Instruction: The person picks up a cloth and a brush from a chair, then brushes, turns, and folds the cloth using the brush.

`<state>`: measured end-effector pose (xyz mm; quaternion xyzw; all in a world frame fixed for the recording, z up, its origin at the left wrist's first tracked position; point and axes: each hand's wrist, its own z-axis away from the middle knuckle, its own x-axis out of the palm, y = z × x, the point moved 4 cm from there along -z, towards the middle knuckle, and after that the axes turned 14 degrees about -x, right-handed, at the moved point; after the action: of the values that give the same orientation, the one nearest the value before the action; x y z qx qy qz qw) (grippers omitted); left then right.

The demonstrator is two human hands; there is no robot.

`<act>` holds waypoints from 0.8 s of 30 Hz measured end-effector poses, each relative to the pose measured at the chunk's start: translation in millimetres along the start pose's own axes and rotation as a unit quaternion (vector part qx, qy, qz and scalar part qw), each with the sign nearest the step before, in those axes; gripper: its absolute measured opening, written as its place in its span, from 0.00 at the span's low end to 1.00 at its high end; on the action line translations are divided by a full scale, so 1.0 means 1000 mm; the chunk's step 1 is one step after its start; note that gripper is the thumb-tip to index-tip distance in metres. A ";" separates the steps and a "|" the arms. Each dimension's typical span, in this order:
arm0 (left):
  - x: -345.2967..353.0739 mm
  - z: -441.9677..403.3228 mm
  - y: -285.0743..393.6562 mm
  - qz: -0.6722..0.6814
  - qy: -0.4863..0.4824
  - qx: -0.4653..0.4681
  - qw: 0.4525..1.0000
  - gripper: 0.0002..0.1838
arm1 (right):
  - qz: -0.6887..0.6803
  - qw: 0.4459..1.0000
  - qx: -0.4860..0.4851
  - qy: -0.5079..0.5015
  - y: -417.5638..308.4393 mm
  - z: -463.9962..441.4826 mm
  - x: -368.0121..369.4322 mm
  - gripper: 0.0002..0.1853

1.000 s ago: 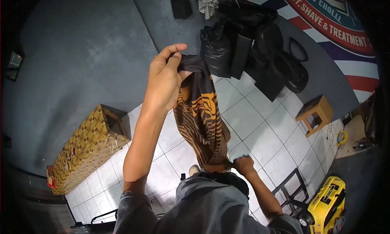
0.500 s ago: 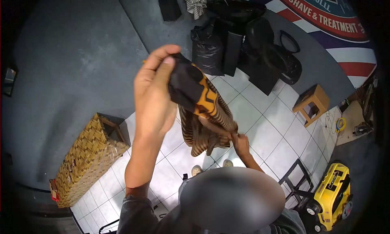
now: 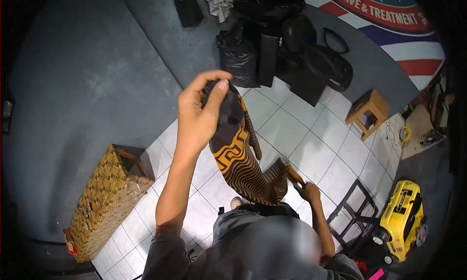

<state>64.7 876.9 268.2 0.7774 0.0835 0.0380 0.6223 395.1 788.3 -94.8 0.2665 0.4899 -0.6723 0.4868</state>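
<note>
A dark grey, short-sleeved cloth shirt (image 3: 209,251) fills the near middle; beyond its hem shows a beige, round-toed shoe (image 3: 236,202), partly hidden.

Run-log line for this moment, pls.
left hand: grip on cloth, dark end | right hand: grip on brown-handled tool | tool-cloth contact: can't tell

The cloth (image 3: 228,153) hangs from the left hand (image 3: 199,110) in front of the person's body (image 3: 211,251), above the floor (image 3: 294,129), the right hand (image 3: 310,191) near its lower end. Over to the left of these 2 hands, a box (image 3: 107,197) stands along the wall (image 3: 97,76), while a bag (image 3: 238,59) sits ahead, with a stool (image 3: 375,102) farther right. Between the right arm (image 3: 322,226) and a toy car (image 3: 400,212) stands a frame (image 3: 367,195).
</note>
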 end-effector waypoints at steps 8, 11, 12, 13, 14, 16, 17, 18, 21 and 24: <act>0.026 0.021 -0.014 -0.165 -0.350 -0.020 0.922 0.06 | -0.415 0.803 -0.308 0.298 -0.195 -0.014 -0.093 0.25; 0.017 0.019 -0.023 -0.208 -0.392 0.017 0.896 0.06 | -0.360 0.835 -0.329 0.255 -0.191 -0.036 -0.092 0.17; 0.009 0.017 -0.026 -0.226 -0.408 0.013 0.885 0.11 | -0.368 0.834 -0.343 0.226 -0.182 -0.042 -0.088 0.13; 0.003 0.016 -0.026 -0.226 -0.405 0.014 0.886 0.11 | -0.298 0.877 -0.316 0.205 -0.183 -0.031 -0.107 0.09; -0.005 0.014 -0.027 -0.270 -0.361 0.025 0.892 0.17 | -0.294 0.868 -0.322 0.237 -0.173 -0.031 -0.113 0.06; -0.024 0.014 -0.033 -0.377 -0.259 0.046 0.888 0.33 | -0.273 0.853 -0.319 0.309 -0.150 -0.028 -0.125 0.04; -0.033 0.013 -0.039 -0.374 -0.260 0.046 0.889 0.33 | -0.255 0.845 -0.313 0.351 -0.142 -0.024 -0.137 0.05; -0.048 0.009 -0.051 -0.429 -0.198 0.020 0.881 0.34 | -0.243 0.833 -0.302 0.394 -0.136 -0.018 -0.150 0.06; -0.083 0.005 -0.072 -0.463 -0.052 0.020 0.885 0.34 | -0.296 0.830 -0.222 0.417 -0.118 0.011 -0.188 0.08; -0.110 0.011 -0.090 -0.420 0.014 0.018 0.907 0.30 | -0.303 0.811 -0.204 0.457 -0.090 0.032 -0.201 0.07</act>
<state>-48.7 866.3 183.1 0.6806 0.4119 -0.2173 0.5656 393.9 842.4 120.8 0.2754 0.8377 -0.4711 0.0221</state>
